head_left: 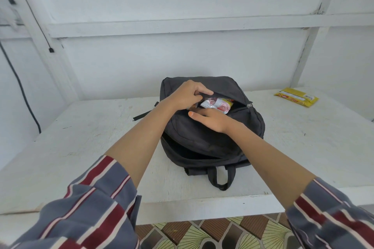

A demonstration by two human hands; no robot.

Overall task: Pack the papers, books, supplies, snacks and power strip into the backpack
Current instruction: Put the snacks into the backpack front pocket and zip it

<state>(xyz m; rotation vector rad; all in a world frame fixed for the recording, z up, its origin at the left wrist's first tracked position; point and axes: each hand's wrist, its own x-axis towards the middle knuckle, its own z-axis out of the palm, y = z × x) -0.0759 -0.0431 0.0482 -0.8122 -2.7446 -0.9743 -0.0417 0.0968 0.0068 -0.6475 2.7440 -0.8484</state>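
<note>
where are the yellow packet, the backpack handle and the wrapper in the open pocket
yellow packet point(296, 96): head view, middle of its face
backpack handle point(211, 174): head view, left side of the loop
wrapper point(214, 104): head view, its white middle

The pocket mouth point(232, 100) of the bag point(202, 139) is held open by the left hand point(188, 93), which pinches its upper edge. The gap is largely filled by snack packets point(216, 105) and by the right hand point(212, 120), whose fingertips are hidden inside. Passage behind the bag is closed by the wall point(182, 62). Bare table point(81, 137) is seen on both sides. A yellow packet point(296, 97) lies far right, well apart.
</note>
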